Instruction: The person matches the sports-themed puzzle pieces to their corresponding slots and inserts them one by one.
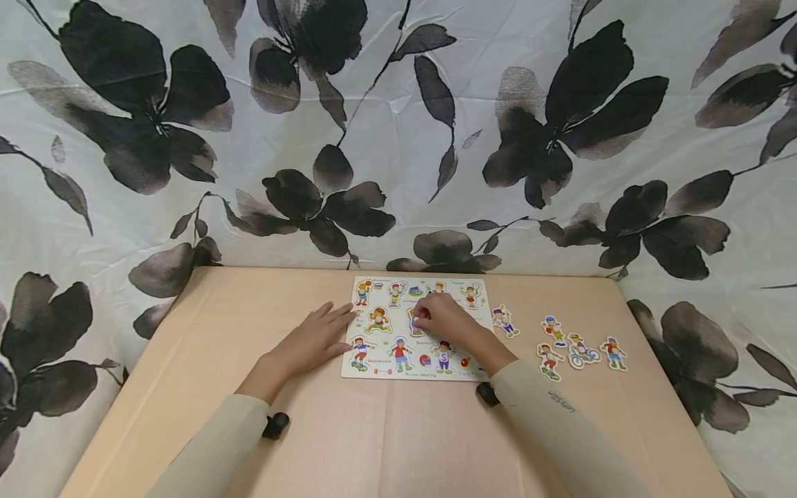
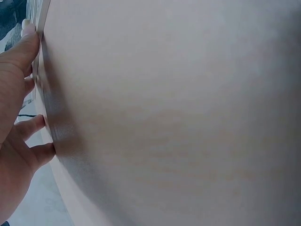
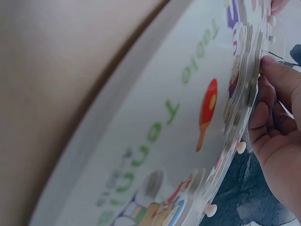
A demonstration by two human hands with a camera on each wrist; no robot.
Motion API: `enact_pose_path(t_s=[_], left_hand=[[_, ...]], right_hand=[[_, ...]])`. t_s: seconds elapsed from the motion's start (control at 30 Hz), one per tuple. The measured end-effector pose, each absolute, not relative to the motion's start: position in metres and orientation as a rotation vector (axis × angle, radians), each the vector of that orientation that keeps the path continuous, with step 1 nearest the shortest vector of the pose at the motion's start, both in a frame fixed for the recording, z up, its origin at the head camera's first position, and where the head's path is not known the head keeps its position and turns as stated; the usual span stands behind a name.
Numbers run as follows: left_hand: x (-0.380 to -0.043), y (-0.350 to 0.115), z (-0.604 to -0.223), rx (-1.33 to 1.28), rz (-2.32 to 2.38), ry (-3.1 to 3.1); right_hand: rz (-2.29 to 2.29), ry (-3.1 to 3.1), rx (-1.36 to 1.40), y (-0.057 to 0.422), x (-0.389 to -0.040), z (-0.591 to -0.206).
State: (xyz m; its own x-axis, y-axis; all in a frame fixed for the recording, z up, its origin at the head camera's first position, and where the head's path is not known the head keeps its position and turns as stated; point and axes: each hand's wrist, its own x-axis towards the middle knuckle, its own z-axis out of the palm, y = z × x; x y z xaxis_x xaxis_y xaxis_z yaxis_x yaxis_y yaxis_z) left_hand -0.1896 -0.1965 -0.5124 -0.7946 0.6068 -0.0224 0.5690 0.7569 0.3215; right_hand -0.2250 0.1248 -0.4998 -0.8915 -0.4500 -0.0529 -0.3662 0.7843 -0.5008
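Observation:
A white wooden peg puzzle board (image 1: 386, 374) with sports figures and printed words lies on the table. My left hand (image 1: 319, 337) rests at its left edge, fingers spread and fairly straight, the thumb touching the lower left side. Over the middle of the board, my right hand (image 1: 445, 318) pinches a small figure puzzle piece (image 1: 414, 330) between thumb and curled fingers; the hand covers part of it. In the right wrist view, the right hand (image 3: 280, 113) is close above the board, and small pegs (image 3: 241, 147) stick up from the pieces.
One baseball-like figure piece (image 1: 505, 321) lies just right of the board. Farther right, several loose figure pieces (image 1: 583, 351) are grouped on the tan table (image 1: 386, 443). A floral cloth (image 1: 398, 138) hangs behind the table's back edge.

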Motion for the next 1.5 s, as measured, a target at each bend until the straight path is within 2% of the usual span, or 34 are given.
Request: enact_pose_path(t_s=[0.53, 0.93, 1.5], left_hand=[[-0.19, -0.198, -0.513, 0.955, 0.443, 2.838], [-0.19, -0.2, -0.514, 0.96, 0.45, 2.831], [-0.189, -0.196, -0.509, 0.972, 0.468, 2.82]], right_hand=[[-0.755, 2.769, -0.656, 0.125, -0.223, -0.492], [-0.832, 2.856, -0.593, 0.17, -0.217, -0.466], [-0.857, 2.955, -0.504, 0.243, -0.192, -0.464]])
